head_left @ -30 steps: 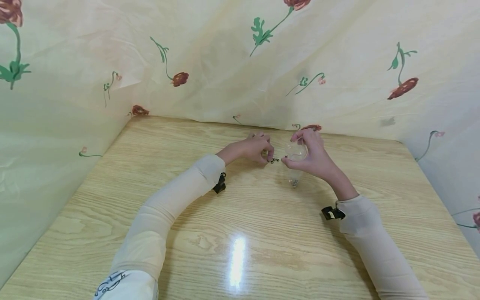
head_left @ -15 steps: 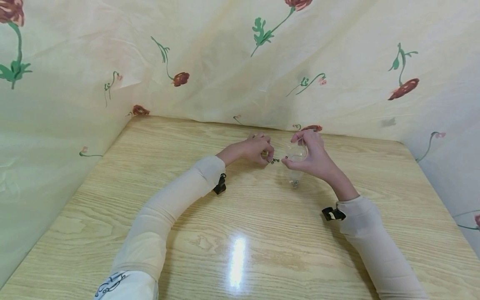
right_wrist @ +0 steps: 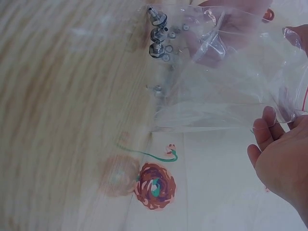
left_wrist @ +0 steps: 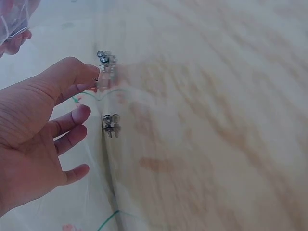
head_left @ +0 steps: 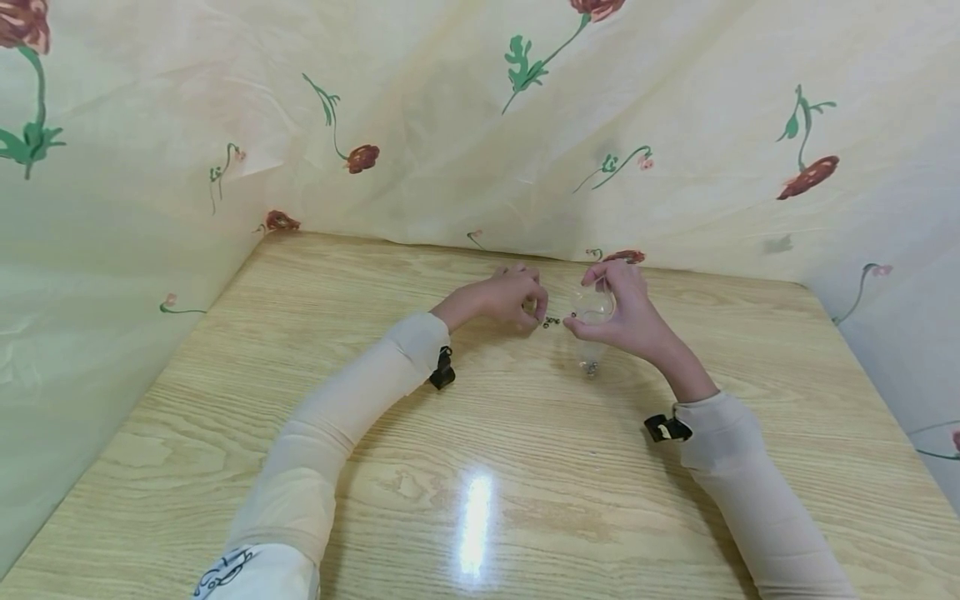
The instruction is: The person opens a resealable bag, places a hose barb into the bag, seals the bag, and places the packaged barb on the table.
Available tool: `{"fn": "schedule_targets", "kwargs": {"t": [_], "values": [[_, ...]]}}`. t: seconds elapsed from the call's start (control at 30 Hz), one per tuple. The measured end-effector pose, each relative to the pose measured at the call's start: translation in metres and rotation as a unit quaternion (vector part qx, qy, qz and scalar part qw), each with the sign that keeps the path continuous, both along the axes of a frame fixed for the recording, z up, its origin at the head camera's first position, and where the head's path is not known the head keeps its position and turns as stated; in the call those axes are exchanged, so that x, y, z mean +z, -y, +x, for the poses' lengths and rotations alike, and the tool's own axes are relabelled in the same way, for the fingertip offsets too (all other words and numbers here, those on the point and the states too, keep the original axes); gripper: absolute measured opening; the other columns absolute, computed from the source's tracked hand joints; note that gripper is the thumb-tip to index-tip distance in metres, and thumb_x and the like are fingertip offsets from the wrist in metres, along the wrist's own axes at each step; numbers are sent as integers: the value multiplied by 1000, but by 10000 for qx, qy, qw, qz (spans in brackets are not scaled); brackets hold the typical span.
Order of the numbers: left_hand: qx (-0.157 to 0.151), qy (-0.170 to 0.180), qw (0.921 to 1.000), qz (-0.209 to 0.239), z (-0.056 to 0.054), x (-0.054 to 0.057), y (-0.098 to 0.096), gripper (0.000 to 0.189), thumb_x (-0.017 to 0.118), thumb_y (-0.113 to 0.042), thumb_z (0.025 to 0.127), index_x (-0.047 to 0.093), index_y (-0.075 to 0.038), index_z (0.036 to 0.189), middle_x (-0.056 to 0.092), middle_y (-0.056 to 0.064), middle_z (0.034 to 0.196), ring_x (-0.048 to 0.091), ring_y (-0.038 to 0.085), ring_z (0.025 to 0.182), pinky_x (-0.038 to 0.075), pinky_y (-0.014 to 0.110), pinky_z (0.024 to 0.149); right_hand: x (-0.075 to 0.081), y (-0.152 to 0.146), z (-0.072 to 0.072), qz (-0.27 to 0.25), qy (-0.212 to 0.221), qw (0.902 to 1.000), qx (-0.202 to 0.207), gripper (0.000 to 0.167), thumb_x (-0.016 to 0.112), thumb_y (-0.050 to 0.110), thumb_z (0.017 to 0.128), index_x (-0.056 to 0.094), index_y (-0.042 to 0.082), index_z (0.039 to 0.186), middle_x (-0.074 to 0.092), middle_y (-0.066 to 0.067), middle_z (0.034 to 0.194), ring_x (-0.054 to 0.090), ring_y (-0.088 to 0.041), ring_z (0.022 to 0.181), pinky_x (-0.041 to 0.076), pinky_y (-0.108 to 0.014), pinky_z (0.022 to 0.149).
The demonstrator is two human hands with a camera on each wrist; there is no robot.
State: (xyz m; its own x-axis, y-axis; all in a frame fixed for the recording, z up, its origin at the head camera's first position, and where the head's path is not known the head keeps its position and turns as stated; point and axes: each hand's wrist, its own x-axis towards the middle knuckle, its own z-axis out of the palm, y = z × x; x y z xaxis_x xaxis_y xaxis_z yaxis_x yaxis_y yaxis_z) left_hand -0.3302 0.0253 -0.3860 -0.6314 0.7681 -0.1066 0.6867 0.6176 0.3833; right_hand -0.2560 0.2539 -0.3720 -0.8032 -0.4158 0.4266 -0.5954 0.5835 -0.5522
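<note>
My left hand [head_left: 513, 298] is at the back of the table, thumb and index fingertip pinching a tiny metal screw [left_wrist: 96, 80] mostly hidden by them. Right beside those fingertips lie several small loose screws [head_left: 552, 321]. The left wrist view shows one more screw [left_wrist: 109, 124] standing on its own, doubled by its reflection. A clear plastic zip bag [right_wrist: 211, 91] hangs from my right hand [head_left: 626, 308], its mouth spread between thumb and fingers. Several metal screws with nuts [right_wrist: 158, 34] and small washers [right_wrist: 168, 49] sit at the bag's bottom.
A glossy wood-grain table [head_left: 405, 483] spreads out under both forearms. Flower-printed cloth [head_left: 435, 167] hangs close behind its back edge and along both sides. Black wrist cameras [head_left: 442, 368] are strapped at each sleeve cuff.
</note>
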Motion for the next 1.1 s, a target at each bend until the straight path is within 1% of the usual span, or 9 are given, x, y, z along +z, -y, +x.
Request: {"fn": "schedule_targets", "kwargs": {"t": [0.13,0.27,0.4,0.5,0.6,0.67,0.8,0.9,1.1], "values": [[41,11,10000,46,-2,2,1,7,73,-28,94,71,-24,99,56,4,117,41,20,110,32,46,101,0,0,0,-10,-31,10000,28,52,86,10,73,52,-2,111,47,-13,104,36,-24,96,22,-41,85],[60,-68,9999,118,-4,5,1,8,73,-29,94,72,-24,100,57,5,119,43,21,114,35,47,103,0,0,0,-14,-24,10000,31,52,86,11,73,52,-2,111,47,-13,104,36,-24,96,23,-41,85],[36,-171,9994,297,-7,9,1,9,72,-27,94,72,-22,101,57,8,118,44,21,112,37,42,99,0,0,0,0,-22,10000,13,52,86,11,73,52,-2,111,48,-14,105,37,-24,97,23,-41,84],[-7,-217,9985,502,-7,14,2,8,72,-25,94,72,-21,101,59,11,119,45,24,112,35,40,97,0,0,0,4,-48,10000,-2,52,86,11,73,52,-1,110,48,-14,104,37,-25,96,22,-41,84],[-46,-213,9969,752,-6,22,2,8,72,-23,94,72,-19,101,61,14,120,47,28,116,33,41,99,0,1,0,-10,-71,10000,11,52,86,11,73,52,-1,110,48,-15,104,38,-26,96,23,-41,85],[-46,-215,9958,883,-4,27,1,8,72,-23,94,72,-19,101,61,14,120,47,30,117,32,40,98,0,0,0,-33,-72,10000,18,52,86,10,72,52,-2,110,47,-15,103,37,-27,96,23,-40,85],[20,-254,9934,1119,-1,36,0,6,71,-23,95,71,-20,100,59,7,114,46,26,114,32,37,95,1,0,0,-53,-80,10000,8,53,86,11,71,52,-2,110,47,-15,102,37,-27,96,23,-40,86],[95,-292,9918,1242,1,41,0,7,71,-23,94,71,-21,101,57,2,112,45,23,113,32,37,96,1,0,0,-42,-58,10000,-6,54,86,11,71,51,-1,111,46,-16,102,36,-27,96,21,-41,85],[137,-339,9881,1496,7,50,-1,9,71,-23,94,72,-19,102,57,7,115,45,23,114,32,40,98,1,1,1,-26,15,10000,4,55,86,11,72,51,-1,112,47,-15,104,37,-26,96,23,-42,86]]}}
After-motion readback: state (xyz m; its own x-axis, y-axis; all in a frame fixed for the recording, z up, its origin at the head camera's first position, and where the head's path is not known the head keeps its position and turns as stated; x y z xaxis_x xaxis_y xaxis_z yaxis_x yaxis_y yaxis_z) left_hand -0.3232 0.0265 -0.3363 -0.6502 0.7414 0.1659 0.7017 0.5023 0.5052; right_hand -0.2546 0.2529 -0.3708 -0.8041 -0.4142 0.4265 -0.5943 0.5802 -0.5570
